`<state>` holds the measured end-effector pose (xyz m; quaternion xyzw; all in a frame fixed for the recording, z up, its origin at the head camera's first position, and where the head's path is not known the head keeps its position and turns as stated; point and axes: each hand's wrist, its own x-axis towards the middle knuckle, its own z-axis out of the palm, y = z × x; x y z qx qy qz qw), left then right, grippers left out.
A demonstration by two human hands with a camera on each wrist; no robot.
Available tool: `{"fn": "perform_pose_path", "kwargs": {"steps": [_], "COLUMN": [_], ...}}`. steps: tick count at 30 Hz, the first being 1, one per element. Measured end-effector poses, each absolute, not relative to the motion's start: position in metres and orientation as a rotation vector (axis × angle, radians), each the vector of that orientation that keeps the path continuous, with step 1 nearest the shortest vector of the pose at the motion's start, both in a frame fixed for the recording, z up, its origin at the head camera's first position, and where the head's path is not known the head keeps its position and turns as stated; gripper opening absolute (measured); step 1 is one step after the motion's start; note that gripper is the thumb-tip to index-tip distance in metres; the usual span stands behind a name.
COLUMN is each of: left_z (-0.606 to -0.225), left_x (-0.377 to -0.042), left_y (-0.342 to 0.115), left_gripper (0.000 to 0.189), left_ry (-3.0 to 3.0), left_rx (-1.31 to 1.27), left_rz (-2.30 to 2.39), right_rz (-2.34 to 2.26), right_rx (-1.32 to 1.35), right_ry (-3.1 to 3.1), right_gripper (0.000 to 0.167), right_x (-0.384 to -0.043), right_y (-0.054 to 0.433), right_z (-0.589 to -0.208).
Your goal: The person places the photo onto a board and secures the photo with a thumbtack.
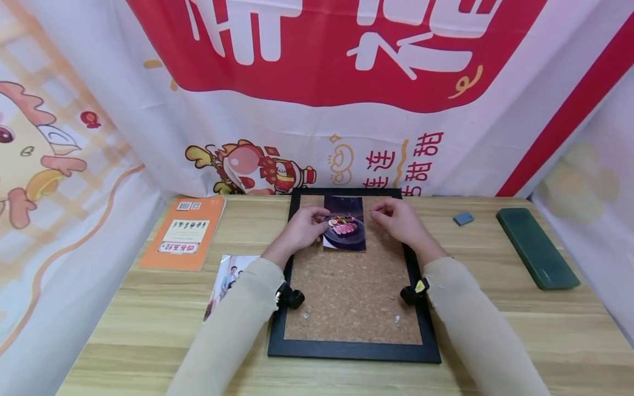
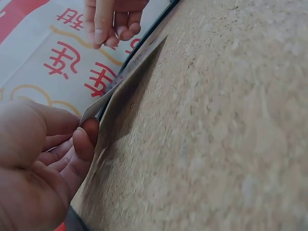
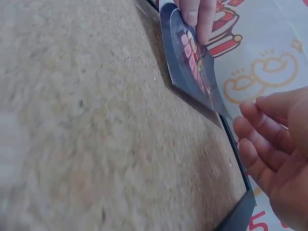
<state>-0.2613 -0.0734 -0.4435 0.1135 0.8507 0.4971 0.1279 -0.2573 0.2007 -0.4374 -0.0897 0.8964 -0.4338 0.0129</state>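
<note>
A photo print of food on a dark plate lies at the top of a black-framed cork board. My left hand pinches the print's left edge between thumb and fingers. In the left wrist view, the print bows up off the cork. Just beyond the right edge of the print is my right hand, its fingers bent and its thumb close to the index fingertip. In the right wrist view, the right fingertips are close to the print's corner; I cannot tell whether they hold something tiny.
Two small clear bits sit on the lower cork. An orange book lies left, near a photo of people partly under the left sleeve. On the right are a blue eraser-like block and a green case. Printed cloth hangs behind.
</note>
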Motion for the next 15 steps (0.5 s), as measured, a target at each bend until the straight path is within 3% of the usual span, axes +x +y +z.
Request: {"fn": "perform_pose_path", "kwargs": {"steps": [15], "left_z": [-0.452], "left_x": [-0.269], "left_y": [-0.067], "left_gripper": [0.034], "left_ry": [2.599], "left_rx": [0.343], "left_rz": [1.293], "right_rz": [-1.450], "right_rx": [-0.272], "right_ry": [2.706], "right_gripper": [0.019], "right_x": [-0.281], "right_y": [0.182], "right_z": [-0.438]}}
